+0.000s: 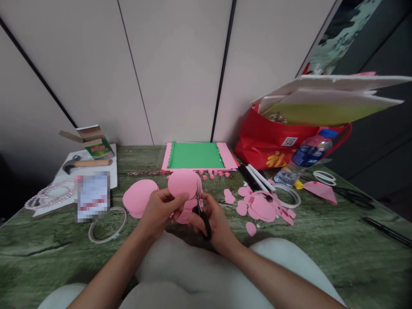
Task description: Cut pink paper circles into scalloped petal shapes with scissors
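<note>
My left hand (164,207) pinches a round piece of pink paper (183,183) by its lower edge, thumb on top. Black-handled scissors (202,219) are in my right hand (214,219), fingers around the handles. Their blades point up and lie against the right edge of the round piece. Whether the blades are apart I cannot tell. More pink paper shows below, between my hands. Just left of my left hand lies a stack of pink paper rounds (139,198). A pile of pink paper pieces (261,207) spreads to the right of my right hand.
Green and pink sheets (196,155) lie at the back by the wall. Rolls of tape (107,225), a bead string (53,195), a hammer (88,163) and an opened box (98,146) are at left. Pens (257,177), a water bottle (304,159) and a red bag (260,143) stand right.
</note>
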Demonstrator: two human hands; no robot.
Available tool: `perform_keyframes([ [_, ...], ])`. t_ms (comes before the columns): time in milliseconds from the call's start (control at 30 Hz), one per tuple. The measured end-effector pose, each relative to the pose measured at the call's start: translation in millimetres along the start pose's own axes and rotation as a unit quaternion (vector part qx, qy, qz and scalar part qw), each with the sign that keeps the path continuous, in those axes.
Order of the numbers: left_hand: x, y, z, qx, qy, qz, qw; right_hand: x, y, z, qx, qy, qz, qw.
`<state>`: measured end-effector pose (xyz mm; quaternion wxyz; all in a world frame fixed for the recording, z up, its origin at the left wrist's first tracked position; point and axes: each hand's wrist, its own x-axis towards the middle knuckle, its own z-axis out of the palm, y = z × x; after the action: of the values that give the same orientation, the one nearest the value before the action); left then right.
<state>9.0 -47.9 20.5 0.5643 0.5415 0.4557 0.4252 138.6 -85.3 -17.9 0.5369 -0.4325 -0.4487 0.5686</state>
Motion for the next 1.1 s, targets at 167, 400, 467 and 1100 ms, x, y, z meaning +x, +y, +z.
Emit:
perform_keyframes([
  [167,-0.2,1.2,1.1,-0.017,0.008,0.014,1.0,-0.6,0.2,0.2,0.0,-0.004,0.01,1.0],
  [400,-0.1,-1.4,-1.3,-0.009,-0.005,0.008,1.0,-1.8,7.2,0.6,0.005,-0.035,-0.004,0.999],
  [467,-0.3,-1.0,-1.7,0.012,0.002,0.008,1.0,-1.9,6.9,1.3,0.01,-0.04,0.005,0.999],
  [1100,-0.9,-0.2,-0.6,0.015,0.003,-0.01,1.0,0.8,4.4,2.1,0.074,-0.011,-0.026,0.997],
])
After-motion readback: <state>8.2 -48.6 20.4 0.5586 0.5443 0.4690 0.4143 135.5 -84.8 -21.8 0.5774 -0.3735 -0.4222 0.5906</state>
